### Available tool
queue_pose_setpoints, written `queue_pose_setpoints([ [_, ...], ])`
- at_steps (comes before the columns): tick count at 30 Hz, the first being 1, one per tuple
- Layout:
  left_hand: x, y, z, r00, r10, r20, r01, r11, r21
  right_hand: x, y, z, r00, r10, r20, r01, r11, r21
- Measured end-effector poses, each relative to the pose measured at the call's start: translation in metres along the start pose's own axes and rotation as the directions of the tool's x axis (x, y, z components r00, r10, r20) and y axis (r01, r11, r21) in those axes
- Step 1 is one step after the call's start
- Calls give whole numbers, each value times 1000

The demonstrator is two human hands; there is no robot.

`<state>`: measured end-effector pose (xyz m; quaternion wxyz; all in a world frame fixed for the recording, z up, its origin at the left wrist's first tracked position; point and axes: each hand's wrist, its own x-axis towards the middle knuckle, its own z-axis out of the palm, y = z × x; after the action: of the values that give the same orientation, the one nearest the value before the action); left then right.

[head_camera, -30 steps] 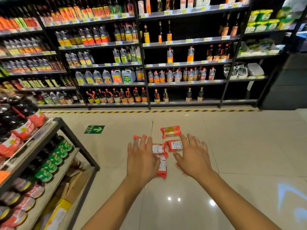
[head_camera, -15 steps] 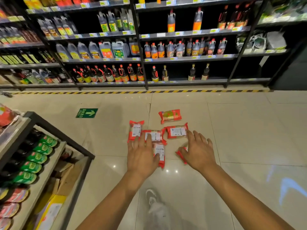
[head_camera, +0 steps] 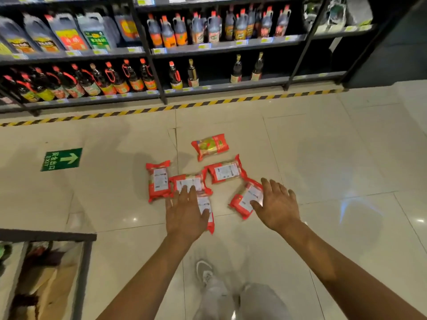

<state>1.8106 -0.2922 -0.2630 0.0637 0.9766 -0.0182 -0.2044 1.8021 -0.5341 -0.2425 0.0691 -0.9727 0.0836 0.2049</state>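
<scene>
Red packets (head_camera: 159, 195) lie scattered on the tiled floor (head_camera: 323, 158) of a shop aisle, all to the right of a green exit sticker (head_camera: 61, 159), as a person reaches down with both hands. The leftmost packet (head_camera: 159, 179), closest to the sticker, runs lengthwise toward the shelves (head_camera: 231, 46). The middle packet (head_camera: 188, 181), just right of it, lies crosswise. So do the labelled packet (head_camera: 225, 172) and, farther toward the shelves, the printed packet (head_camera: 210, 146), the only one face up. The left hand (head_camera: 184, 213), palm down with fingers straight and spread, grasps nothing. Its fingertips overlap the middle packet and its thumb lies across the near packet (head_camera: 204, 203), which points toward the shelves. The right hand (head_camera: 277, 206), farthest right of the sticker, is also flat and released, with its thumb and forefinger over the slanted packet (head_camera: 245, 199), whose long axis tilts up to the right. Whether either palm presses down cannot be told. Dark sauce bottles (head_camera: 115, 79) fill the shelves beyond the sticker, and a grey shoe (head_camera: 205, 272) shows nearer the camera.
</scene>
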Motion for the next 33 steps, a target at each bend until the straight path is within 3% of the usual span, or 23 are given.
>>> queue_pose_setpoints([
  [11, 141, -20, 120, 991, -68, 117, 62, 997, 55, 151, 35, 130, 981, 145, 128, -152, 987, 48],
  [16, 249, -25, 262, 968, -139, 207, 128, 990, 66, 260, 71, 268, 949, 241, 202, -271, 953, 137],
  [17, 254, -28, 265, 967, -154, 204, 147, 988, 53, 265, 72, 266, 941, 262, 215, -299, 940, 164],
  [22, 341, -45, 425, 964, -165, 211, 143, 983, 113, 351, 111, 428, 911, 299, 285, -372, 893, 253],
  [27, 395, -73, 526, 929, -278, 245, 289, 957, -13, 408, 131, 537, 858, 378, 348, -499, 775, 389],
  [33, 438, -91, 588, 848, -459, 265, 516, 828, -218, 454, 136, 609, 785, 531, 320, -614, 594, 519],
])
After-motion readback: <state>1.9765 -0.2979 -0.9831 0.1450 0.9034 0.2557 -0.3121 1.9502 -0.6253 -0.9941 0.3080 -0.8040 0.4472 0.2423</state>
